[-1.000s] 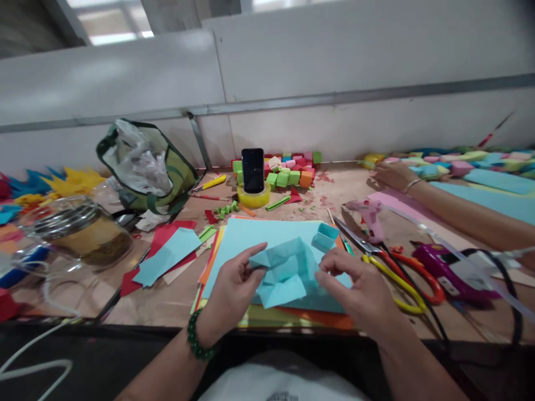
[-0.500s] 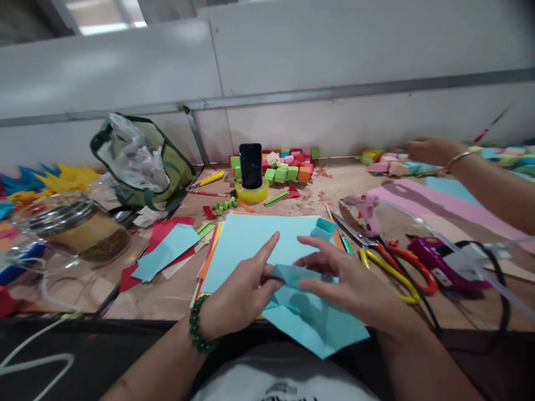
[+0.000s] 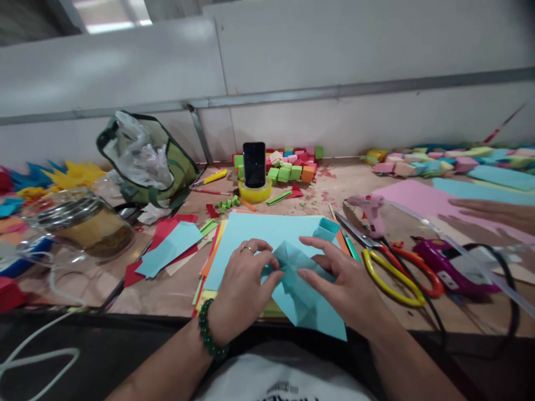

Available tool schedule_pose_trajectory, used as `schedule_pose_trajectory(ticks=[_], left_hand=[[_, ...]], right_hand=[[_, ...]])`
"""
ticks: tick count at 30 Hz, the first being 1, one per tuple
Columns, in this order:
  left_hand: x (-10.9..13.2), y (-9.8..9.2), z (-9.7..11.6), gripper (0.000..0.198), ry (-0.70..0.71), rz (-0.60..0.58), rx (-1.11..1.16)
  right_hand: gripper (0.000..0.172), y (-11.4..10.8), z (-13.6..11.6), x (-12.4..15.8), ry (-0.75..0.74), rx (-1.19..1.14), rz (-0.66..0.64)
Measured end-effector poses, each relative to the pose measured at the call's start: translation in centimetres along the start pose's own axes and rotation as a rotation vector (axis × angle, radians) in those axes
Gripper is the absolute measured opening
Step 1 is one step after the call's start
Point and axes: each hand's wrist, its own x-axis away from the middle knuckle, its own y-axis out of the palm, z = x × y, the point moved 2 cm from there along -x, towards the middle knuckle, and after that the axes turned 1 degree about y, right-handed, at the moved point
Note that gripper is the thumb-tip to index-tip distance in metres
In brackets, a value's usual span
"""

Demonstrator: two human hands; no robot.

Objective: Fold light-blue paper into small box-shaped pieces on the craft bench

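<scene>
A creased, partly folded blue paper (image 3: 307, 289) hangs between my hands over the near edge of the paper stack. My left hand (image 3: 246, 287), with a green bead bracelet below it, pinches the left side of the folded paper between thumb and fingers. From the right, my right hand (image 3: 340, 278) holds the paper's other side, thumb in front and fingers behind. Under both hands lies a stack of coloured sheets (image 3: 242, 228) with blue on top. At its back right corner stands a small folded blue box (image 3: 326, 228).
Scissors (image 3: 393, 278), a pink glue gun (image 3: 371, 214) and a purple device (image 3: 455, 267) lie at right, near another person's hand (image 3: 493, 211). A phone (image 3: 254, 164) stands on yellow tape (image 3: 254, 192) behind. A jar (image 3: 87, 223) and a bag (image 3: 154, 161) are left.
My left index finger has curled in from its outstretched position. The folded paper has turned and been lifted more upright. The other person's hand has moved from the back blocks nearer the pink sheet.
</scene>
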Motion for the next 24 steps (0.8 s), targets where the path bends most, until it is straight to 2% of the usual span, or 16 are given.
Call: schedule_pose_trajectory(ticks=[3,8,11,13,14,16,17,18,19,21,24], left_hand=[[-0.1,-0.7,-0.2,0.007,0.013,-0.040,0.143],[-0.6,-3.2,-1.1,0.009,-0.063,-0.068,0.241],[-1.1,-3.8,-1.7,0.010,-0.079,-0.030,0.247],[-1.2,-3.4,-2.1,0.009,-0.133,0.053,0.324],[-1.1,-3.0,-2.2,0.018,-0.178,0.099,0.404],[-0.8,-1.7,-2.3,0.058,-0.274,0.141,0.635],[-0.6,-0.9,-2.1,0.075,-0.310,0.101,0.766],[-0.3,0.0,-1.9,0.082,-0.337,0.027,0.880],[-0.1,0.8,-1.6,0.079,-0.356,-0.066,0.985],[0.4,2.2,-1.2,0.059,-0.365,-0.234,1.118],[0.5,2.6,-1.6,0.043,-0.416,-0.260,1.139]], right_hand=[[0.042,-0.2,0.2,0.1,0.005,-0.001,-0.010],[0.047,-0.5,0.6,0.3,0.046,-0.003,-0.144],[0.045,-0.2,1.0,0.4,0.094,-0.092,-0.199],[0.046,0.1,1.5,0.3,0.162,-0.226,-0.164],[0.048,0.3,1.8,0.2,0.199,-0.319,-0.127],[0.056,0.8,2.2,0.1,0.266,-0.530,-0.038],[0.060,1.1,2.3,0.0,0.291,-0.622,0.006],[0.063,1.3,2.4,0.0,0.308,-0.692,0.047],[0.064,1.6,2.4,0.0,0.317,-0.740,0.081],[0.062,2.1,2.5,0.0,0.320,-0.771,0.107],[0.057,2.5,2.5,0.0,0.271,-0.694,0.023]])
